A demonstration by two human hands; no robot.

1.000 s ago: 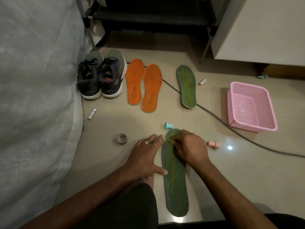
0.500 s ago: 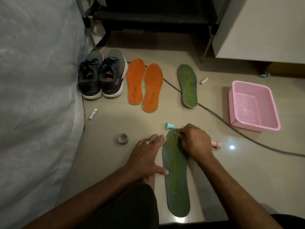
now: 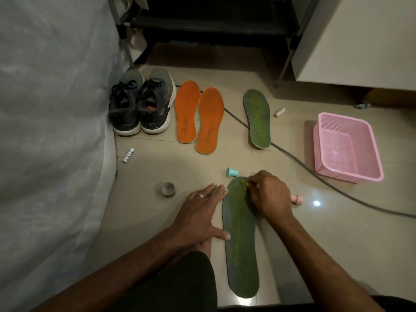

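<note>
The green insole is lying flat on the tiled floor directly in front of the person, with the heel end near and the toe end far. The left hand is resting open beside its left edge, with the fingers straight on the tiles and the thumb touching the rim of the insole. The right hand is working at the toe end. Its curled fingers are pinching a small light green clump that is sitting on the insole surface, perhaps loosened glue or lining; I cannot tell which.

I think the person is peeling or rubbing this layer off. To do it well, the left hand should be pressing on the insole itself, close to the clump, so the toe is not lifting. The pull should be going low and slowly along the surface, so the foam is not tearing.

A teal cap is standing just beyond the toe, and a pink tube is lying behind the right hand, so both are easy to knock. Farther away, a second green insole is waiting near the pink basket.
</note>
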